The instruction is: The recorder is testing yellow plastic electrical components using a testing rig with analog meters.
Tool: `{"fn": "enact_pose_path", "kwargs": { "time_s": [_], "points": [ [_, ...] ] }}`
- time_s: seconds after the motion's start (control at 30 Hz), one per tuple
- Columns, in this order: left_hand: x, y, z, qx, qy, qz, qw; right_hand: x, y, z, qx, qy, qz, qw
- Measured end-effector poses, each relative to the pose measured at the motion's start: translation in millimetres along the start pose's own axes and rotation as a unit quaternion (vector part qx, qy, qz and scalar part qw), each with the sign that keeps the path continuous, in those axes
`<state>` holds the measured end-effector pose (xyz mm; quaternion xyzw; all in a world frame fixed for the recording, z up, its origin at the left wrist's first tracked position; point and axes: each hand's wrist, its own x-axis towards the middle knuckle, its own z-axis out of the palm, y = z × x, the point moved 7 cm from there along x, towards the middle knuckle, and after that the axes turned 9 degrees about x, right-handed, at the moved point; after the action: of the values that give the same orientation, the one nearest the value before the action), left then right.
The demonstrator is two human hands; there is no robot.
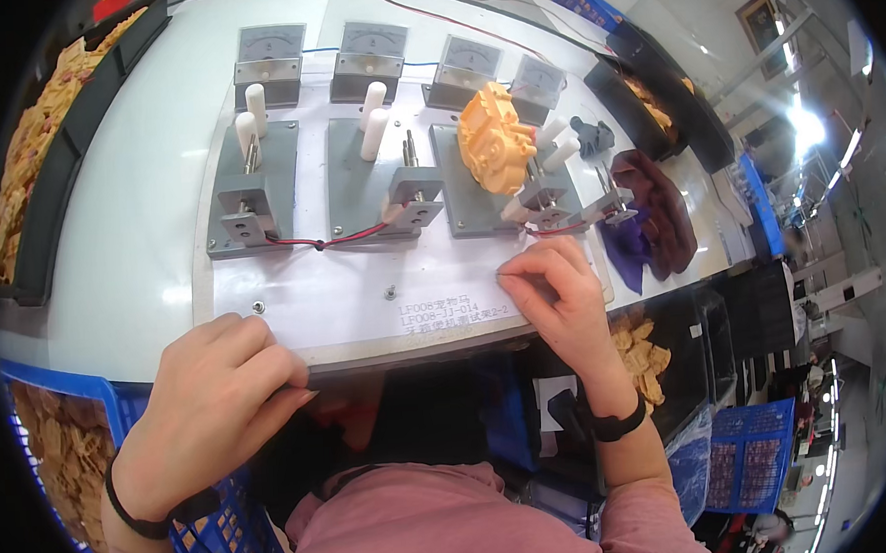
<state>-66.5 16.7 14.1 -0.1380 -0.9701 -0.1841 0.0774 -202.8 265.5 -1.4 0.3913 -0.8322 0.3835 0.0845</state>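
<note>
A white test board (364, 301) lies before me with several grey fixtures, each with white cylinder handles and a clamp. An orange moulded plastic part (496, 137) stands in the third fixture (474, 190). My right hand (556, 296) rests on the board's front right area, fingers curled with thumb and forefinger pinched together; I cannot tell whether something small is between them. My left hand (214, 394) rests on the board's front edge, fingers curled inward, holding nothing I can see. Red wires (321, 243) run between the clamps.
Several grey meters (269, 53) stand along the back. A black tray of orange parts (30, 148) sits at left, another black tray (654, 95) at right. Dark red and purple cloths (655, 210) lie right of the board. Blue crates (56, 437) with orange parts stand below.
</note>
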Motion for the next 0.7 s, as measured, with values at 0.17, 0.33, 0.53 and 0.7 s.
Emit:
{"fn": "enact_pose_path", "kwargs": {
  "time_s": [0.17,0.33,0.53,0.7],
  "points": [
    [-0.8,0.6,0.8,0.001,0.003,0.007,1.000,-0.8,-3.3,-1.3,0.003,0.028,-0.027,0.999],
    [-2.1,-0.9,-0.3,-0.001,0.005,0.012,1.000,-1.4,-4.5,-0.1,0.006,0.039,-0.033,0.999],
    [-1.3,2.0,-0.8,0.002,-0.001,0.017,1.000,-3.0,-7.7,-3.8,0.006,0.060,-0.046,0.997],
    [2.5,9.1,-5.3,0.015,-0.025,0.000,1.000,-4.1,-9.2,-8.3,0.012,0.070,-0.064,0.995]
  ]
}}
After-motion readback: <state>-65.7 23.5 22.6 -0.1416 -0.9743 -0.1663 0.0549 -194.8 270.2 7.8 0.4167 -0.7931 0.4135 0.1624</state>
